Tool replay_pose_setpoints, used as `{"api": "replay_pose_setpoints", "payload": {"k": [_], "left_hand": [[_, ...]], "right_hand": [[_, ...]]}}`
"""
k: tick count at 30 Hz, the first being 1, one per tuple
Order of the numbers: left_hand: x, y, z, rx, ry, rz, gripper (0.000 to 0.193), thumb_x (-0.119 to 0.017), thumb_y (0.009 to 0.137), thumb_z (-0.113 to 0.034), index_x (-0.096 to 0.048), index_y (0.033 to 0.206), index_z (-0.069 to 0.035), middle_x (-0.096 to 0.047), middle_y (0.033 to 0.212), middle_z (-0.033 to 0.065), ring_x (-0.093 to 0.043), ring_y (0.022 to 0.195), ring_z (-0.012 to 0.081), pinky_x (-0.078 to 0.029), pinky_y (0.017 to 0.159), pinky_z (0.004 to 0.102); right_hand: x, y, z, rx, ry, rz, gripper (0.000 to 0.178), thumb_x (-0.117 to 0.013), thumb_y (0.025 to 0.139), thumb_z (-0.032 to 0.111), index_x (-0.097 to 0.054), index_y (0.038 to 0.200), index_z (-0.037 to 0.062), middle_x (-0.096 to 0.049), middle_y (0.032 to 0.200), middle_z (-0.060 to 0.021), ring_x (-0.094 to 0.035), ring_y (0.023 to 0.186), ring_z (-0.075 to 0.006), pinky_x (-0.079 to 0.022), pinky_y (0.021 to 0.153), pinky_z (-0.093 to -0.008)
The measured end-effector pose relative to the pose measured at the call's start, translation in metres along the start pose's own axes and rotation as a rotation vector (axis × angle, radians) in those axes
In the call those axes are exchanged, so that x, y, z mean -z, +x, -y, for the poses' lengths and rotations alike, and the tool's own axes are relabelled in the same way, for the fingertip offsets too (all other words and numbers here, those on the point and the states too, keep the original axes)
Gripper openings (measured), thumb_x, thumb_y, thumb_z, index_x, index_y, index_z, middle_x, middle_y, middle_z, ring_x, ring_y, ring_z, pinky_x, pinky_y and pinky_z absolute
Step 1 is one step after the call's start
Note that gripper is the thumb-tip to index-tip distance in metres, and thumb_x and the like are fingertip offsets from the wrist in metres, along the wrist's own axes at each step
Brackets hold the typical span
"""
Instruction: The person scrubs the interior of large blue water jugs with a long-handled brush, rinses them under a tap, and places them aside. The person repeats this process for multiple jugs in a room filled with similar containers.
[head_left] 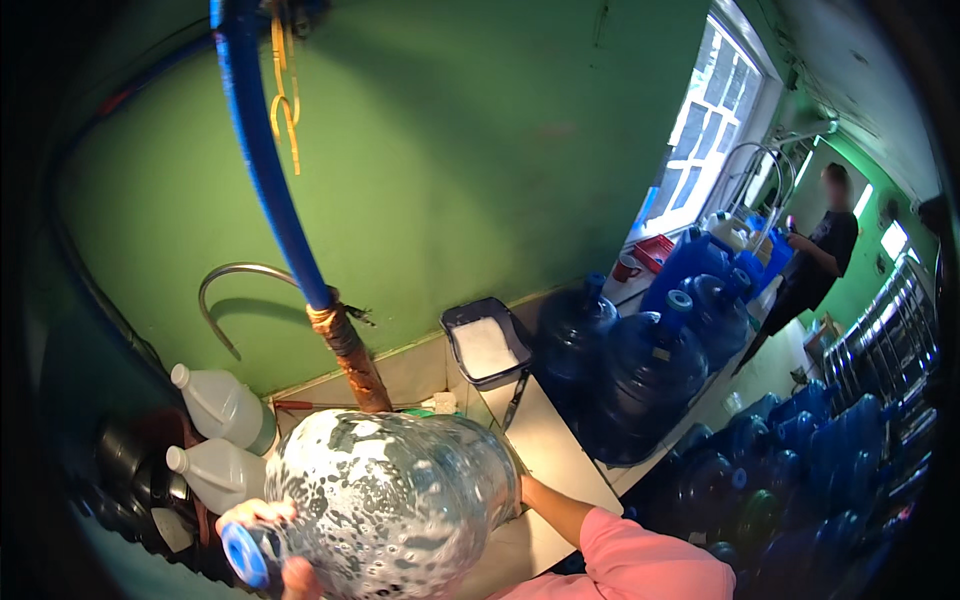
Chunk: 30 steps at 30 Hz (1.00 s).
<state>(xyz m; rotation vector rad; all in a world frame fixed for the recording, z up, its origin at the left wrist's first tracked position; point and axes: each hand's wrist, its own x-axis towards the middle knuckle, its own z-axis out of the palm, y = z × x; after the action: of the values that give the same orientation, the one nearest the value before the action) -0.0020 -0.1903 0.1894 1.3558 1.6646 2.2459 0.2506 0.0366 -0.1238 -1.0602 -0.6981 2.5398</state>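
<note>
Against a green wall, over a tiled counter (545,450), a large clear water jug (395,500) foamy with suds lies tipped on its side. The left hand (255,515) wraps its blue-capped neck at near left; the right hand, seemingly under its far base, is hidden, grip unclear.

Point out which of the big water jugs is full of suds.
The clear jug lying sideways in the person's hands, foam coating its inside; the dark blue jugs stand upright, no suds visible.
</note>
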Motion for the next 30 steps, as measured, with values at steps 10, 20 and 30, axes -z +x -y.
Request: {"api": "replay_pose_setpoints", "payload": {"k": [10, 20, 30], "left_hand": [[-0.027, -0.004, 0.024, 0.071, -0.032, -0.090, 0.043, -0.075, 0.071, 0.001, -0.053, 0.108, -0.003, -0.058, 0.094, 0.0071, -0.059, 0.086, 0.0196, -0.050, 0.081, 0.0355], [-0.072, -0.056, 0.139, 0.354, 0.097, -0.307, 0.043, -0.075, 0.074, 0.004, -0.053, 0.110, -0.003, -0.058, 0.098, 0.0068, -0.057, 0.090, 0.0186, -0.048, 0.086, 0.0348], [-0.115, -0.117, 0.241, 0.480, 0.155, -0.024, 0.060, -0.089, 0.069, -0.012, -0.052, 0.117, -0.005, -0.053, 0.103, 0.0060, -0.054, 0.092, 0.0191, -0.048, 0.084, 0.0332]], "right_hand": [[-0.022, 0.028, 0.026, 0.398, 0.038, -0.269, 0.035, -0.057, 0.099, 0.029, -0.066, 0.120, 0.0033, -0.070, 0.105, -0.0107, -0.066, 0.096, -0.0171, -0.052, 0.084, -0.0314], [-0.115, -0.028, -0.034, 1.252, -0.775, -0.414, 0.041, -0.053, 0.099, 0.014, -0.049, 0.136, -0.0040, -0.051, 0.136, -0.0231, -0.046, 0.130, -0.0382, -0.034, 0.111, -0.0446], [-0.094, -0.018, -0.064, 1.351, -1.618, -0.030, 0.041, -0.068, 0.087, 0.023, -0.063, 0.124, 0.0050, -0.056, 0.134, -0.0163, -0.048, 0.128, -0.0316, -0.035, 0.103, -0.0507]]}}
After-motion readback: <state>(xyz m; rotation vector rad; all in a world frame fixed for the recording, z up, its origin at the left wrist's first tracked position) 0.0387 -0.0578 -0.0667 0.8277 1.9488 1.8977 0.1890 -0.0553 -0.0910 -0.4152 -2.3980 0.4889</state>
